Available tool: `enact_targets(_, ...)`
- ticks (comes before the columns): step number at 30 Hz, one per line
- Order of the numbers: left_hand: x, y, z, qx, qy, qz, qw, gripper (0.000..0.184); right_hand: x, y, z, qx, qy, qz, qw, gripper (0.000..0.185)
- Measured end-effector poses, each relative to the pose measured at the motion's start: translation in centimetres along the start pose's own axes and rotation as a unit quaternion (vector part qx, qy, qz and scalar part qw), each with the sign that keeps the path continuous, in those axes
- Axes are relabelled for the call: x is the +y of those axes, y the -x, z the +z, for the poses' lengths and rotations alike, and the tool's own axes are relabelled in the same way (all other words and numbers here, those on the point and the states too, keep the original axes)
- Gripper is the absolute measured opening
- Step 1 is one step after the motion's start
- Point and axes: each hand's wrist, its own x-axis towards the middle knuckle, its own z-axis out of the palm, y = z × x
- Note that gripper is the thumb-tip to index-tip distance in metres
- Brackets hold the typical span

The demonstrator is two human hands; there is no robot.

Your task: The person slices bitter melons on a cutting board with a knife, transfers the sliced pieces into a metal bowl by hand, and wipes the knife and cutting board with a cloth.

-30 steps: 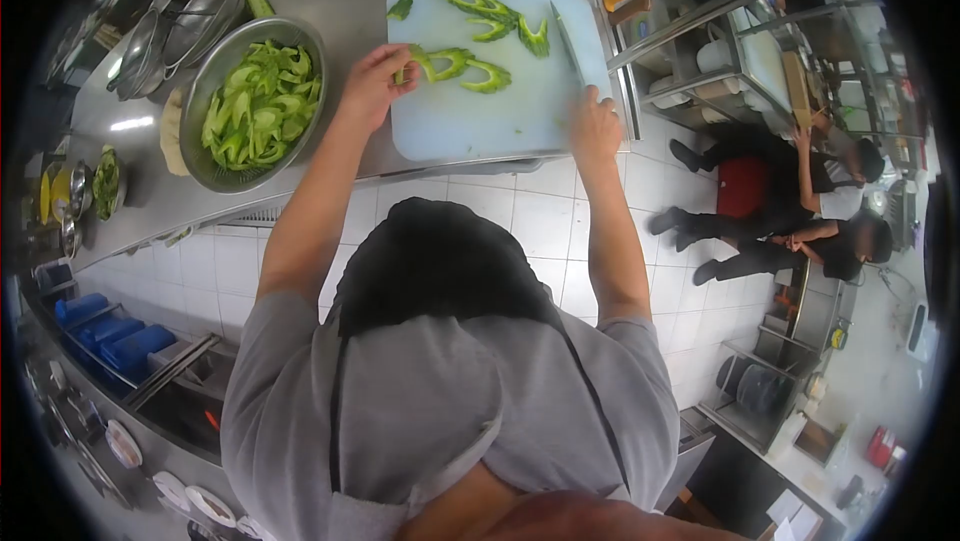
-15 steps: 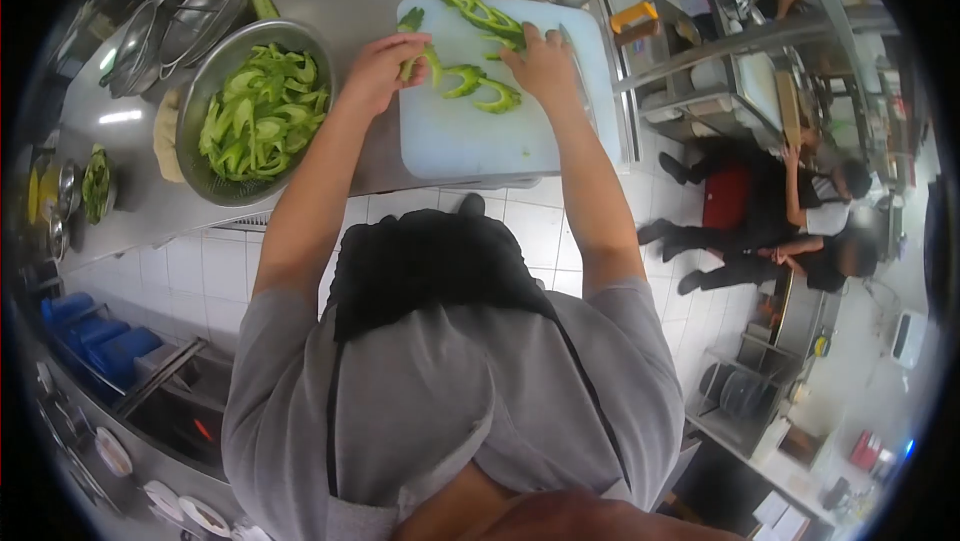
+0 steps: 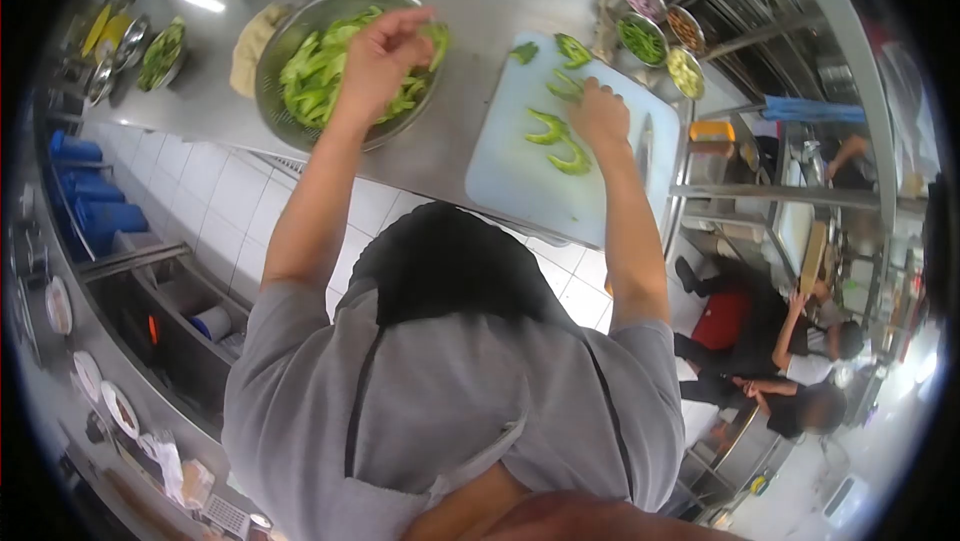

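Two curved green vegetable slices [image 3: 572, 167] lie just beside the right hand [image 3: 602, 119] on one white rectangular board [image 3: 515, 181]; its bent fingers' hold is unclear. The half-curled left hand [image 3: 380, 59], grip unclear, is above one round metal bowl [image 3: 268, 113].

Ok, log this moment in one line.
left hand: over bowl of cut greens | right hand: at green slices on board | knife: lying on board
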Motion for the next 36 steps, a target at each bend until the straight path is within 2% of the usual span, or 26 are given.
enact_targets(2, 1.0, -0.6, -4.0, 0.056, 0.003, 0.015, 0.998, 0.036, -0.5, -0.1, 0.8, 0.035, 0.036, -0.038, 0.998, 0.051)
enact_targets(5, 2.1, -1.7, -9.5, 0.104, 0.048, -0.084, 0.990, 0.037, -1.5, 0.0, 0.8, 0.045, 0.084, -0.085, 0.992, 0.049)
enact_targets(6, 1.3, -2.4, -11.8, 0.065, 0.012, -0.109, 0.992, 0.038, -1.5, -0.3, 0.9, 0.037, 0.099, -0.087, 0.991, 0.049)
enact_targets(7, 0.2, -2.8, -13.4, 0.040, -0.130, -0.092, 0.986, 0.039, -1.3, -0.5, 1.0, 0.028, 0.115, -0.087, 0.989, 0.048)
enact_targets(9, -1.9, -3.2, -15.8, -0.014, -0.401, -0.053, 0.915, 0.040, -0.5, -0.7, 1.4, 0.050, 0.102, -0.088, 0.990, 0.047)
enact_targets(13, -4.7, -1.6, -18.5, 0.028, -0.354, 0.009, 0.935, 0.038, 1.1, -1.6, 1.1, 0.049, 0.044, -0.054, 0.996, 0.045)
enact_targets(14, -3.7, -0.8, -18.1, 0.048, -0.358, -0.005, 0.933, 0.040, 1.8, -1.5, 0.4, 0.061, -0.001, -0.063, 0.996, 0.048)
enact_targets(17, -4.9, 0.8, -19.2, 0.112, -0.278, 0.043, 0.953, 0.042, 6.0, -2.8, 0.3, 0.085, -0.136, -0.088, 0.983, 0.047)
enact_targets(18, -4.6, 1.4, -19.4, 0.121, -0.269, 0.032, 0.955, 0.043, 5.9, -2.3, -0.5, 0.066, -0.244, -0.029, 0.967, 0.046)
enact_targets(20, -4.2, 2.5, -19.7, 0.137, -0.248, 0.010, 0.959, 0.044, 6.2, -1.0, -2.6, 0.023, -0.446, 0.092, 0.890, 0.044)
enact_targets(23, -5.4, 3.1, -19.9, 0.175, -0.203, 0.030, 0.963, 0.042, 8.3, -0.8, -0.9, 0.007, -0.606, 0.151, 0.781, 0.044)
enact_targets(26, -5.2, 3.7, -18.8, 0.174, -0.194, 0.043, 0.965, 0.040, 10.2, -1.1, 2.2, -0.039, -0.739, 0.143, 0.657, 0.041)
enact_targets(29, -5.2, 3.8, -18.2, 0.175, -0.203, 0.050, 0.962, 0.039, 9.2, -1.3, 3.5, -0.023, -0.838, 0.138, 0.527, 0.038)
enact_targets(31, -5.4, 3.7, -18.1, 0.177, -0.218, 0.052, 0.958, 0.039, 8.0, -2.0, 3.9, -0.041, -0.858, 0.123, 0.498, 0.036)
enact_targets(33, -5.7, 3.7, -17.8, 0.179, -0.226, 0.058, 0.956, 0.038, 3.7, -2.3, 2.3, -0.052, -0.871, 0.114, 0.475, 0.035)
enact_targets(35, -5.9, 3.5, -17.4, 0.182, -0.227, 0.070, 0.954, 0.036, -1.3, -2.8, 0.1, -0.100, -0.873, 0.073, 0.472, 0.031)
enact_targets(36, -5.8, 3.4, -17.3, 0.187, -0.238, 0.070, 0.950, 0.036, -4.1, -2.6, -1.7, -0.129, -0.859, 0.057, 0.492, 0.030)
